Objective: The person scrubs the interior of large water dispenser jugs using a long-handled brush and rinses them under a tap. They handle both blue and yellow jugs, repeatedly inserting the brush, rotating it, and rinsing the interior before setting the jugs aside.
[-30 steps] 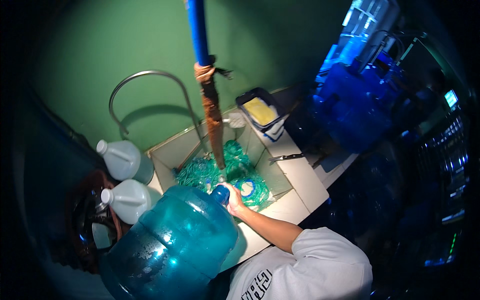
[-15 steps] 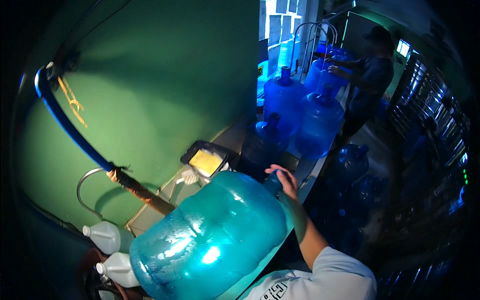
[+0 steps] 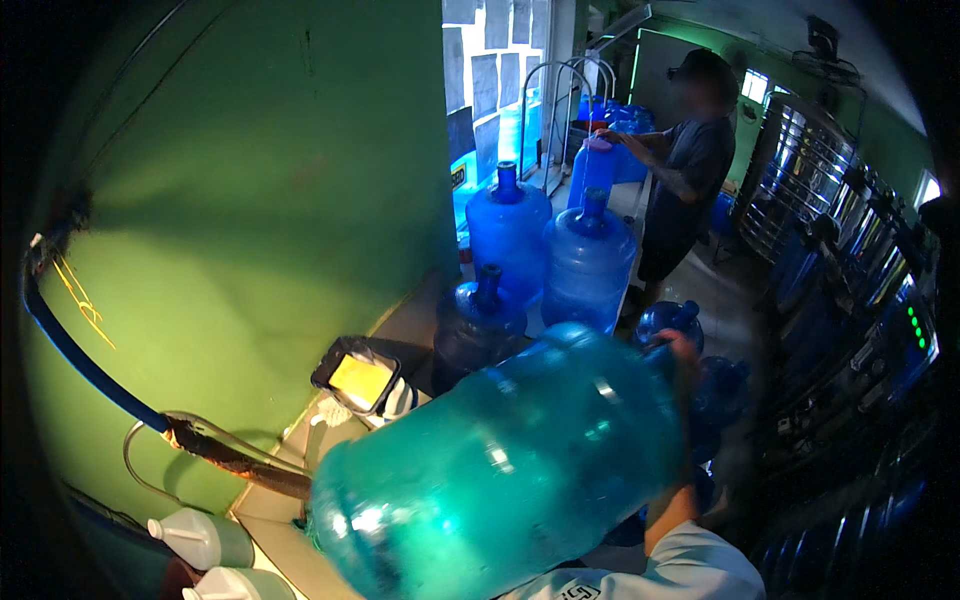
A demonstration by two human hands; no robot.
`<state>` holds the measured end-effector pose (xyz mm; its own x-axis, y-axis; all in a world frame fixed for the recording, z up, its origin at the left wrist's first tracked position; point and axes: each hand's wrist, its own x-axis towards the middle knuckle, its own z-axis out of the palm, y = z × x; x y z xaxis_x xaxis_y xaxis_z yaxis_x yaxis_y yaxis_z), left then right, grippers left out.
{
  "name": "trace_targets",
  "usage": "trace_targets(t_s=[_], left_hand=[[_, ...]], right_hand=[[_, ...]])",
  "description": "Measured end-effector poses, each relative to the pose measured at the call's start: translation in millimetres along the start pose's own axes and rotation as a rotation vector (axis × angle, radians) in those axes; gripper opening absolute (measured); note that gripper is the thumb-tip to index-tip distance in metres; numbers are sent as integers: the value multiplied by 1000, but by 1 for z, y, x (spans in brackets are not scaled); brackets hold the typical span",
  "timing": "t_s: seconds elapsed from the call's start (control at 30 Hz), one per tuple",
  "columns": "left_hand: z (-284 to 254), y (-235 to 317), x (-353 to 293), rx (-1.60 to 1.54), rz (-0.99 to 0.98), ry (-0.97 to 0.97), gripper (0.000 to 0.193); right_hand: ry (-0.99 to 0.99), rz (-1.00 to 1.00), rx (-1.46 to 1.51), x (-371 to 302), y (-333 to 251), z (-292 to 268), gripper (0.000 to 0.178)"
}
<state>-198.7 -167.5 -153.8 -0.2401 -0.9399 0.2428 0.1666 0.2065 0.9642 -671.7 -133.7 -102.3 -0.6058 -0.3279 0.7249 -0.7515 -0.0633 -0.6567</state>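
A large blue-green water jug (image 3: 500,460) lies tilted across the front, its neck end up to the right and its base down to the left. At the neck end is my right hand (image 3: 682,352), its fingers smeared by motion but curled about the neck. My right forearm rises behind the jug from the lower edge and is partly covered by it. My left hand is out of sight. Just beyond the jug sits a black tub (image 3: 322,374) with a yellow sponge (image 3: 362,380), beside a pale-bristled brush (image 3: 332,411).
Blue water jugs (image 3: 590,262) stand upright on the counter ahead, with others on the floor at right. Farther back, a person (image 3: 692,165) handles a jug near curved metal pipes. A blue hose (image 3: 90,365) runs along the green wall, above white handled jugs (image 3: 205,538).
The blue-green jug has moved up and to the right with my right hand at its neck. My view has shifted, and more of the room shows at right.
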Motion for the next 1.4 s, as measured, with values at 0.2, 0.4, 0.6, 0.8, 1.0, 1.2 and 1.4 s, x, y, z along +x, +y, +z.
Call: trace_targets(t_s=[0.2, 0.4, 0.6, 0.8, 1.0, 1.2, 1.4], left_hand=[[67, -28, 50, 133, -43, -244, 116], [82, -48, 45, 445, -121, -512, 101], [76, -66, 25, 523, -272, -613, 80], [85, -83, 27, 610, -305, -632, 75], [104, -106, 33, 787, -161, -867, 77], [104, -129, 43, 935, -129, -882, 76], [71, -140, 44, 1049, -119, -877, 77]], right_hand=[[242, -301, -404, 136, -19, -80, 28], [-49, -430, -137, 181, -14, 58, 24], [-270, -463, -287, 132, 54, 216, 29], [-238, -239, -166, 38, 73, 213, 78], [-211, 311, -550, -75, 191, 17, 63], [-165, 666, -1464, -26, 329, -194, 96], [-191, 972, -894, -28, 387, -222, 109]])
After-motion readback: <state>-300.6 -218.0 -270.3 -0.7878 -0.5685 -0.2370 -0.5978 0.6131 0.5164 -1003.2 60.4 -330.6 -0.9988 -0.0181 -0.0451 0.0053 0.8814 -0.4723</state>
